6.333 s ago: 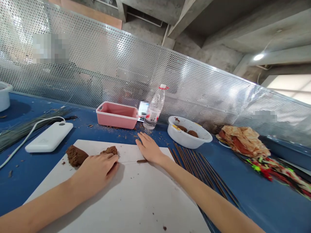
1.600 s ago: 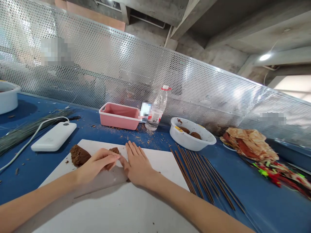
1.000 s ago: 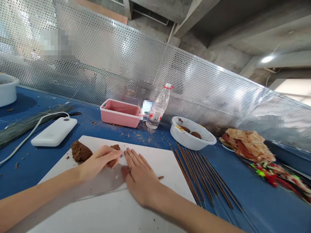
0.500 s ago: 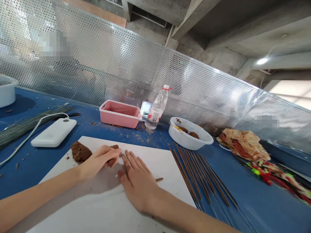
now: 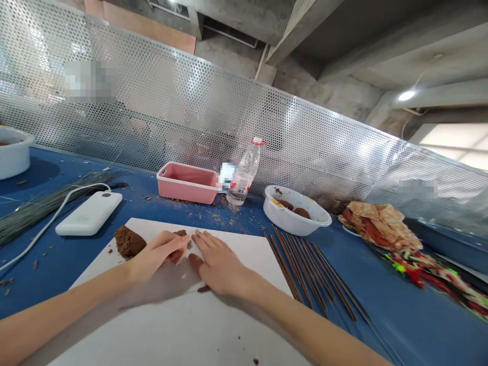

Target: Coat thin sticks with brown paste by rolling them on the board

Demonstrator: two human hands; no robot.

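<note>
My left hand (image 5: 163, 250) is closed, its fingers curled and pressed together just above the white board (image 5: 152, 325). What it pinches, if anything, is hidden. A small lump of brown clay-like paste (image 5: 180, 233) shows right behind its fingers. The larger crumbly brown lump (image 5: 128, 242) lies by my left wrist on the board's far left corner. My right hand (image 5: 220, 262) rests flat and open, palm down on the board, its fingertips close to those of my left hand. From under its near edge pokes the end of a thin brown stick (image 5: 204, 288); the rest is covered.
Several brown-coated sticks (image 5: 305, 269) lie right of the board. Behind stand a pink bin (image 5: 186, 190), a water bottle (image 5: 244, 175) and a white basin (image 5: 295, 223) with brown lumps. Left are a white power bank (image 5: 89, 213) and thin wires (image 5: 46, 206). A perforated metal screen (image 5: 213, 117) closes the back.
My right hand has slid a little forward over the board. The stick end that showed at its right side now shows at its near edge. My left hand stays nearly in place.
</note>
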